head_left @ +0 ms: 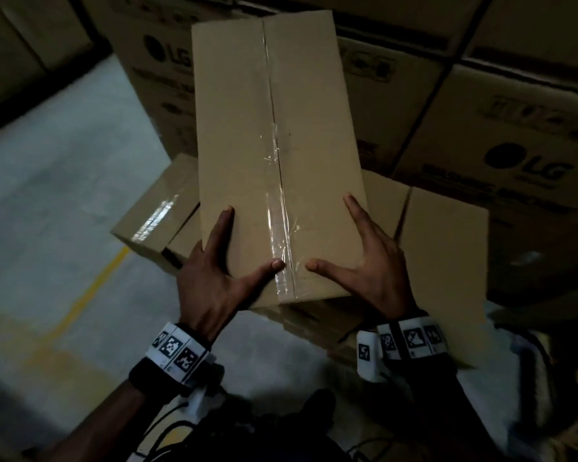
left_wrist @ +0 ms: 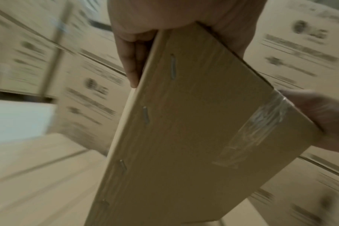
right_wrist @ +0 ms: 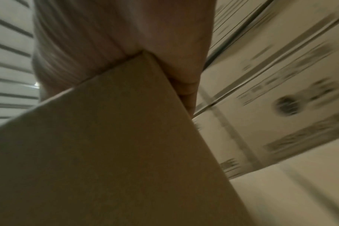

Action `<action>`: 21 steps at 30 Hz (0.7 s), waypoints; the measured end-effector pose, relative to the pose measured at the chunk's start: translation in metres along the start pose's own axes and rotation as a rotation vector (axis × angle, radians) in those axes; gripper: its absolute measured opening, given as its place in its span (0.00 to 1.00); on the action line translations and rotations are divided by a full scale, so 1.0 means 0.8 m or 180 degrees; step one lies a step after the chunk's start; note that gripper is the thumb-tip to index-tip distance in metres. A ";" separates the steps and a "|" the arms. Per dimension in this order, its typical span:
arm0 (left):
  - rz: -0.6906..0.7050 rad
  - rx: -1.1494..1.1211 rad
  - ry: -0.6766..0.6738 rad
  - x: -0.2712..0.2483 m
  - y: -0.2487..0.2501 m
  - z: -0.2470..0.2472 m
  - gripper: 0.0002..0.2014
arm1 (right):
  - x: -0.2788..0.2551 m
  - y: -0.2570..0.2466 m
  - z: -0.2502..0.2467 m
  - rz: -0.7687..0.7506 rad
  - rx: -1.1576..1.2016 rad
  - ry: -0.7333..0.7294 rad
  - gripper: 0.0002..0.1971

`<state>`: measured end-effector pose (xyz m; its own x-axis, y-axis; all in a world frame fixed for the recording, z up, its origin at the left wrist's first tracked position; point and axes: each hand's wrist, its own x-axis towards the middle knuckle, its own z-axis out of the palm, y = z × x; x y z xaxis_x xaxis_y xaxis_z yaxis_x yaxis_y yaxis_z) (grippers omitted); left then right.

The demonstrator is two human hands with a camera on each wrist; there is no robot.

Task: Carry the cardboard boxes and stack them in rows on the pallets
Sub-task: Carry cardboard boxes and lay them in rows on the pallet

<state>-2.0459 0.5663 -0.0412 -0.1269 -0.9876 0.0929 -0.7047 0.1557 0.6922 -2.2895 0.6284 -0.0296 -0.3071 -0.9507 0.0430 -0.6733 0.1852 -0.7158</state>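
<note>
Head view, centre frame: I hold a long taped box [head_left: 277, 155] by its near end, tilted away from me. My left hand [head_left: 211, 285] clamps the left corner, thumb across the top toward the tape [head_left: 281, 208], fingers down the side. My right hand [head_left: 377, 261] mirrors it on the right corner, fingers spread over the edge. Below lie plain boxes [head_left: 444, 261]; printed cartons [head_left: 514, 135] fill the upper right, and grey floor [head_left: 64, 181] shows at left. Both wrist views are blurred.
</note>
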 end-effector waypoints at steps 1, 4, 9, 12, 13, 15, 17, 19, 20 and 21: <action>-0.0064 -0.0020 0.0103 0.006 -0.023 -0.022 0.57 | 0.012 -0.024 0.024 -0.0080 -0.0008 -0.0077 0.60; -0.0209 -0.0154 0.0317 0.022 -0.085 -0.081 0.56 | 0.041 -0.089 0.087 -0.0324 0.0016 -0.0280 0.60; -0.0352 -0.0150 0.0718 0.047 -0.196 -0.188 0.55 | 0.082 -0.199 0.205 -0.0660 0.0118 -0.0613 0.60; -0.0514 -0.0056 0.1010 0.061 -0.257 -0.249 0.55 | 0.104 -0.265 0.279 -0.0908 0.0151 -0.0755 0.60; -0.0552 -0.0009 0.1071 0.066 -0.274 -0.267 0.55 | 0.111 -0.286 0.300 -0.1004 0.0157 -0.0795 0.61; -0.0691 0.0085 0.1202 0.072 -0.312 -0.305 0.54 | 0.127 -0.329 0.344 -0.1180 0.0152 -0.0948 0.61; -0.0838 0.0150 0.1319 0.077 -0.347 -0.340 0.54 | 0.142 -0.370 0.385 -0.1331 0.0152 -0.1091 0.61; -0.0991 0.0179 0.1434 0.085 -0.380 -0.369 0.55 | 0.160 -0.408 0.425 -0.1493 0.0148 -0.1224 0.61; -0.1068 0.0184 0.1496 0.088 -0.396 -0.379 0.55 | 0.167 -0.425 0.443 -0.1564 0.0148 -0.1296 0.61; -0.1156 0.0182 0.1566 0.094 -0.416 -0.392 0.54 | 0.179 -0.446 0.467 -0.1645 0.0146 -0.1379 0.61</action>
<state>-1.6014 0.4335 -0.0402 0.4558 -0.8702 0.1872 -0.6807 -0.2052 0.7032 -1.8419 0.3333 -0.0286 0.3506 -0.9299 0.1115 -0.6290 -0.3219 -0.7076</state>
